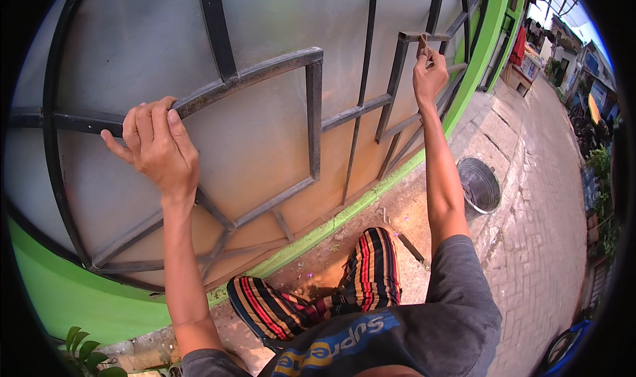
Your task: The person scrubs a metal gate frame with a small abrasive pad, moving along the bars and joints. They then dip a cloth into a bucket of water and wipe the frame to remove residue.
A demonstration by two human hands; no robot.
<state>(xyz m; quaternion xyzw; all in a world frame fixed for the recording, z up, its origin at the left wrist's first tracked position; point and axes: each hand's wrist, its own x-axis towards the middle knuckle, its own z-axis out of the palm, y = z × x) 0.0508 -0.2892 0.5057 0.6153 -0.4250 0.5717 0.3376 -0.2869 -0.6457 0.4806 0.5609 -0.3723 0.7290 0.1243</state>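
Observation:
A dark metal window grille (278, 69) of welded square bars stands before me, in front of a frosted pane (248, 129). My left hand (161, 143) has its fingers curled over a bar on the left, with the little finger held out. At the upper right, my right hand (430, 76) pinches a folded brown piece (424, 43), which looks like sandpaper. That piece is against the top bar of a smaller rectangular section. Much of the bar surface near both hands looks grey and dusty, while other bars are darker black.
Light green framing (338, 223) runs below the pane. A dark bucket (479, 178) stands on the concrete at my right. Near my knee lies a dark, narrow tool (411, 248). A paved alley (536, 203) stretches along the right side. Leaves of a plant (89, 352) show at lower left.

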